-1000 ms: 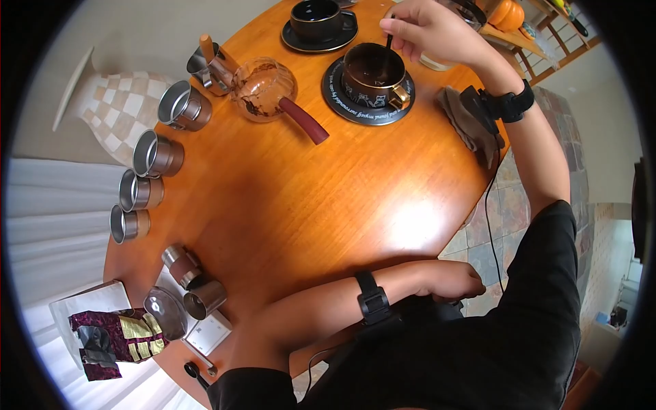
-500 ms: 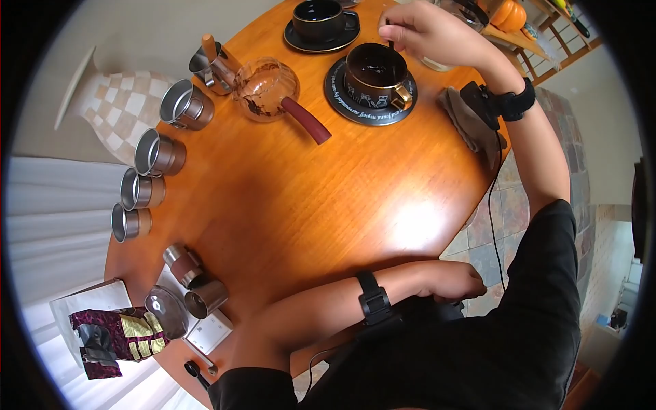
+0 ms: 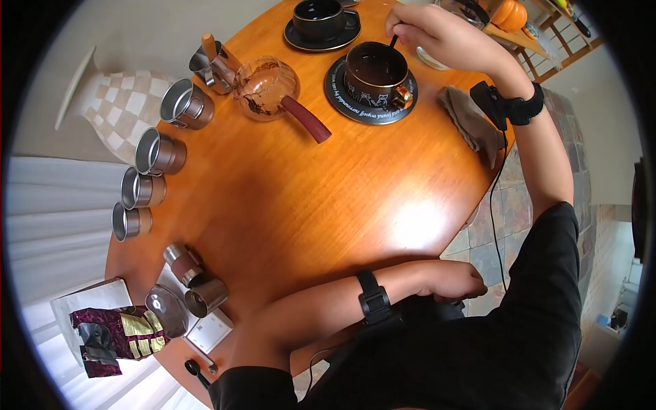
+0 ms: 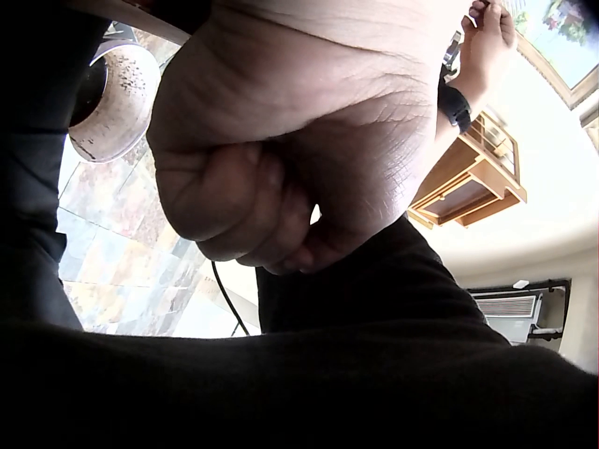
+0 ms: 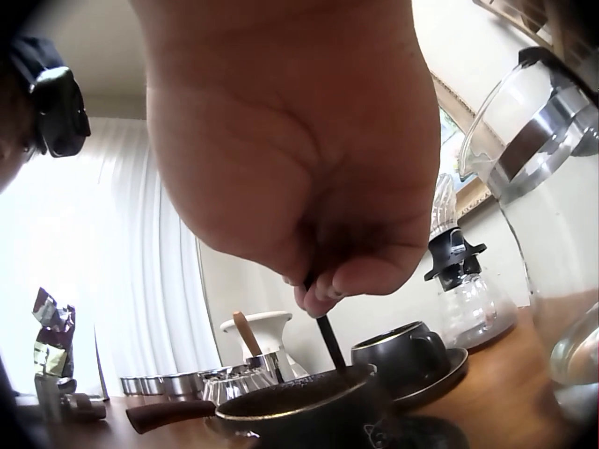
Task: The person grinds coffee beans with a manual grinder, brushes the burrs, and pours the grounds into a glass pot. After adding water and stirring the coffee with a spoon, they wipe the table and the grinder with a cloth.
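Observation:
My right hand (image 3: 441, 39) pinches a thin black handle (image 5: 330, 342) between thumb and fingertips. The handle slants down into dark liquid in a black cup with a gold rim and gold handle (image 3: 374, 93); its lower end is hidden there. This cup sits on a black saucer with white lettering (image 3: 338, 101). In the right wrist view, the hand hangs above the cup's rim. My left hand (image 3: 453, 281) is away from the cups, by the near table edge in front of my body. The left wrist view shows its fingers curled toward the palm with nothing in them.
Behind stands another black cup (image 3: 318, 24) on its saucer. A glass pot with a red-brown handle (image 3: 305, 120) and several metal cups (image 3: 160, 153) line the left side. Near the right edge lies a brown cloth (image 3: 471, 121). A glass pitcher (image 5: 547, 215) stands close by my right hand.
My right hand has shifted slightly to the right and its wrist is turned, with the black handle still pinched in the cup. The left hand has stayed in place.

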### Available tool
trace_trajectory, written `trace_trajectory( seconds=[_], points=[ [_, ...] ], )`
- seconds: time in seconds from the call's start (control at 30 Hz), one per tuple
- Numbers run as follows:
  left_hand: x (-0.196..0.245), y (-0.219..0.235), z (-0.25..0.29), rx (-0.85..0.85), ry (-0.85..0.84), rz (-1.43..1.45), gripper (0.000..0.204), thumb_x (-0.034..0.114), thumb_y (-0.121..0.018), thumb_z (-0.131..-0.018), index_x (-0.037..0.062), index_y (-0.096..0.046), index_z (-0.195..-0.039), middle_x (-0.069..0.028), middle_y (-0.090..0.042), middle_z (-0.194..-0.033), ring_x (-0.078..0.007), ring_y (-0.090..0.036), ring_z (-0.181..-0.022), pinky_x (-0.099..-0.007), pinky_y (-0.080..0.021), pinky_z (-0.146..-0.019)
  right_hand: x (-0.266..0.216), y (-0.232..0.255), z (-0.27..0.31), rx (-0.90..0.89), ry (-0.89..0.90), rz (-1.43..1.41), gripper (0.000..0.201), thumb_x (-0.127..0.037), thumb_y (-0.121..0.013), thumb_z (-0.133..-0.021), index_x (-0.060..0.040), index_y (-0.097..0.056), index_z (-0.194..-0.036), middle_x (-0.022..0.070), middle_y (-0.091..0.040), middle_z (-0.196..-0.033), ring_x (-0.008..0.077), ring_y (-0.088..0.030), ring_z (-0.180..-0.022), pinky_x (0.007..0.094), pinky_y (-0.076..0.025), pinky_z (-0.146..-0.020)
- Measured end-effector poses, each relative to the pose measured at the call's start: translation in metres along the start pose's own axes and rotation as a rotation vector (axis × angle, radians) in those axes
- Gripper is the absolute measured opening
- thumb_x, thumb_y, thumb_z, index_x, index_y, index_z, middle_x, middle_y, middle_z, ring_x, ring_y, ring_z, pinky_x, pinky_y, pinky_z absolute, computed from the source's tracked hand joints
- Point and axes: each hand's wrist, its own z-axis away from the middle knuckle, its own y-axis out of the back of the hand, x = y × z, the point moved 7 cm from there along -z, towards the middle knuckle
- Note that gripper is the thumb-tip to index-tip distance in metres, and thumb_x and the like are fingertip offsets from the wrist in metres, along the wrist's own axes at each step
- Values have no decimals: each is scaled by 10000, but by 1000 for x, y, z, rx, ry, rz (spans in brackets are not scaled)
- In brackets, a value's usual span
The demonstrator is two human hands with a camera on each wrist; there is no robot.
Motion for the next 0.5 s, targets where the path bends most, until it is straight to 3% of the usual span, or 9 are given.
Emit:
trace_trajectory(
  seconds=[0.07, 0.1, 0.27, 0.3, 0.47, 0.5],
  points=[
    [0, 0, 0, 5, 6, -12, 336, 314, -465, -957, 62, -561, -757, 8, -464, -651, -96, -394, -520, -280, -333, -441, 2, -10, 6, -123, 36, -11, 215, -201, -482, -1018, -16, -574, -960, 27, -567, -788, 106, -562, -746, 255, -477, -680],
    [0, 0, 0, 5, 8, -12, 336, 314, -465, -957, 62, -561, -757, 8, -464, -651, -96, -394, -520, -280, -333, -441, 3, -12, 7, -121, 36, -12, 215, -201, -482, -1018, -16, -574, -960, 27, -567, -788, 106, -562, -746, 255, -477, -680],
    [1, 0, 2, -4, -6, 10, 336, 318, -467, -959, 68, -556, -753, 13, -458, -648, -93, -386, -516, -275, -328, -435, 0, -24, -4, -95, -49, -274, 153, -135, -476, -1010, -9, -559, -986, 41, -570, -842, 129, -548, -784, 281, -472, -733],
    [1, 0, 2, -3, -5, 11, 336, 318, -467, -959, 68, -556, -753, 13, -458, -648, -93, -386, -516, -275, -328, -435, -22, -11, -9, -192, -24, -345, 132, -80, -520, -946, 31, -582, -910, 177, -620, -809, 295, -608, -764, 370, -491, -720],
    [-1, -1, -1, -8, -8, 17, 336, 315, -468, -962, 68, -558, -752, 21, -450, -627, -87, -377, -500, -272, -318, -425, -4, -11, -13, -93, 3, -213, 115, -84, -533, -938, 21, -581, -949, 181, -609, -824, 312, -595, -780, 383, -480, -738],
    [0, -1, -1, -9, -9, 17, 336, 315, -468, -962, 68, -558, -752, 21, -450, -627, -87, -377, -500, -272, -318, -425, -3, -8, -11, -61, 46, -115, 124, -94, -523, -954, 13, -583, -948, 149, -612, -811, 269, -595, -748, 356, -483, -688]
  ],
)
